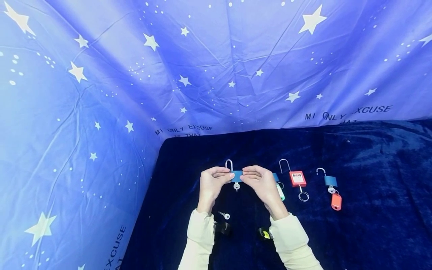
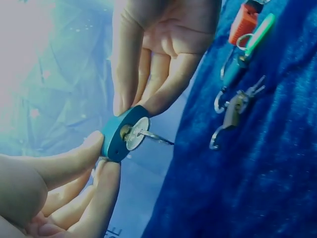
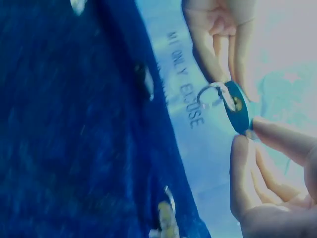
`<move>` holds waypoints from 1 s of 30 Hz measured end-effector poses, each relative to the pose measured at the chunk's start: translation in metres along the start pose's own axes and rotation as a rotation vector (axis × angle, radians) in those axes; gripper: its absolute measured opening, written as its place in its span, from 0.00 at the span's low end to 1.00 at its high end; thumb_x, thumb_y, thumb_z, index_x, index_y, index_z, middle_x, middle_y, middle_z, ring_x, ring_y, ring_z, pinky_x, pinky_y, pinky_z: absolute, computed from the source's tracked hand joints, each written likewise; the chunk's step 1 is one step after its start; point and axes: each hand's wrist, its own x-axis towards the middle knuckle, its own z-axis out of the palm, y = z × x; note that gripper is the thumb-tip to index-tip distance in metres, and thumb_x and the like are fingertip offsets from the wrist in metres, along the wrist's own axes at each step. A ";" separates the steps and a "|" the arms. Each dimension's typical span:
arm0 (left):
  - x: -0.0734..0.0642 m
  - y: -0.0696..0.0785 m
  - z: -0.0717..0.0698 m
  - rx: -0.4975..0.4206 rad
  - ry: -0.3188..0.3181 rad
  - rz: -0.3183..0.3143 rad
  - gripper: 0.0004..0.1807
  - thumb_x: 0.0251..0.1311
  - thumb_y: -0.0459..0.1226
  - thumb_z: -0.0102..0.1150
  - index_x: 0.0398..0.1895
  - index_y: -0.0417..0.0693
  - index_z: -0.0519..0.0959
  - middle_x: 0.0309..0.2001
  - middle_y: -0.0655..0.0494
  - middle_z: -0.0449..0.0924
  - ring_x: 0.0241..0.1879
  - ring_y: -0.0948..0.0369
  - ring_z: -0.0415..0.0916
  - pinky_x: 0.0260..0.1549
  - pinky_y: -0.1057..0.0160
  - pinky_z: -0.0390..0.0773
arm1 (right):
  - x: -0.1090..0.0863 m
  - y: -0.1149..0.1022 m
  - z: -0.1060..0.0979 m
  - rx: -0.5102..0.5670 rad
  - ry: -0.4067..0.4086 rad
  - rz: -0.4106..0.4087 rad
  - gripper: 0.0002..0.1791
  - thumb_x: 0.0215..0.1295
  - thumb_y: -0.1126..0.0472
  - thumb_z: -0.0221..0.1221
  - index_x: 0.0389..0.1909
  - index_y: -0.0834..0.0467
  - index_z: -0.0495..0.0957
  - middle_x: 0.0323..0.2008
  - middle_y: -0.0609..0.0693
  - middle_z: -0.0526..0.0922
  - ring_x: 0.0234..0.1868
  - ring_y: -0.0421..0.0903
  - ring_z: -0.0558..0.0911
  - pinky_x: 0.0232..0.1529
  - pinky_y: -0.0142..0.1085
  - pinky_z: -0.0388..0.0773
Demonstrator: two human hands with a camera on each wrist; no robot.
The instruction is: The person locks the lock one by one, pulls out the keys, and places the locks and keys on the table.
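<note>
A blue padlock (image 1: 237, 176) is held up between both hands, its shackle (image 1: 229, 164) raised. My left hand (image 1: 213, 184) pinches one end of the body between thumb and fingers. From the other end, my right hand (image 1: 261, 183) grips it the same way. A key (image 2: 138, 133) sits in the keyhole on the underside, and a ring (image 3: 210, 89) hangs from it in the right wrist view. On the dark blue cloth below the left hand lies a loose silver key (image 1: 224, 215).
Right of the hands lie a partly hidden blue padlock with a green tag (image 1: 281, 191), a red padlock (image 1: 298, 179) and a blue padlock (image 1: 331, 181) with an orange tag (image 1: 336, 201). A brass-coloured padlock (image 2: 232, 113) shows in the left wrist view. A starry curtain (image 1: 216, 75) stands behind.
</note>
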 end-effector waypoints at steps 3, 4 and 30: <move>-0.001 0.006 -0.002 0.005 -0.003 0.020 0.12 0.49 0.27 0.74 0.37 0.29 0.84 0.32 0.38 0.87 0.28 0.61 0.86 0.34 0.63 0.87 | -0.001 -0.004 -0.001 0.062 -0.016 0.018 0.21 0.60 0.68 0.67 0.53 0.72 0.77 0.45 0.64 0.85 0.39 0.37 0.85 0.46 0.25 0.81; -0.002 0.008 -0.003 0.006 -0.003 0.029 0.12 0.49 0.27 0.74 0.37 0.29 0.84 0.32 0.38 0.87 0.28 0.60 0.86 0.34 0.63 0.87 | -0.001 -0.006 -0.001 0.080 -0.022 0.021 0.21 0.61 0.68 0.67 0.53 0.73 0.76 0.45 0.63 0.85 0.39 0.36 0.85 0.46 0.25 0.81; 0.000 0.006 -0.008 -0.067 -0.059 0.015 0.19 0.55 0.30 0.71 0.47 0.27 0.78 0.35 0.36 0.86 0.29 0.59 0.87 0.37 0.60 0.87 | -0.002 -0.003 0.006 0.179 -0.055 0.068 0.20 0.62 0.70 0.65 0.53 0.73 0.73 0.39 0.55 0.86 0.37 0.39 0.86 0.46 0.32 0.85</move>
